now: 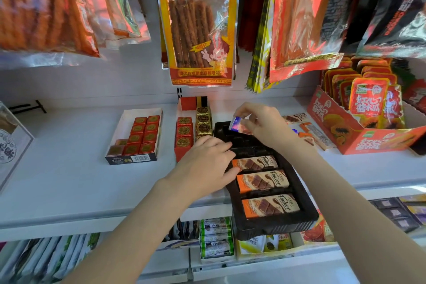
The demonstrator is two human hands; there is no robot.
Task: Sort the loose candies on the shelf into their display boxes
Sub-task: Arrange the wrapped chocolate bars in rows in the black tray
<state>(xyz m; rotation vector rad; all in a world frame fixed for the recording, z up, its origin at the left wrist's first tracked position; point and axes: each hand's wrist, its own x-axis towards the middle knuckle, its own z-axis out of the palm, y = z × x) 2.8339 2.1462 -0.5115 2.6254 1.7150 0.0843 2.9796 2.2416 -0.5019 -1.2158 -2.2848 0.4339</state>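
light, slick wrapper pinched over the tray

a small blue-wrapped candy (238,126) is pinched by the right hand (260,125) above the far end of the black tray (304,219), which overhangs the shelf's front edge. the left hand (207,163) rests flat, fingers extended, on the tray's left rim. the candy is judged light, stiff and slippery; its short edges are best pinched.

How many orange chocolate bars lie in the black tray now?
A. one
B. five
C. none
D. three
D: three orange chocolate bars lie one behind another in the near half of the black tray; its far slots hold none. The left hand rests on the tray's left edge, and the right hand pinches a small blue packet above the far end.
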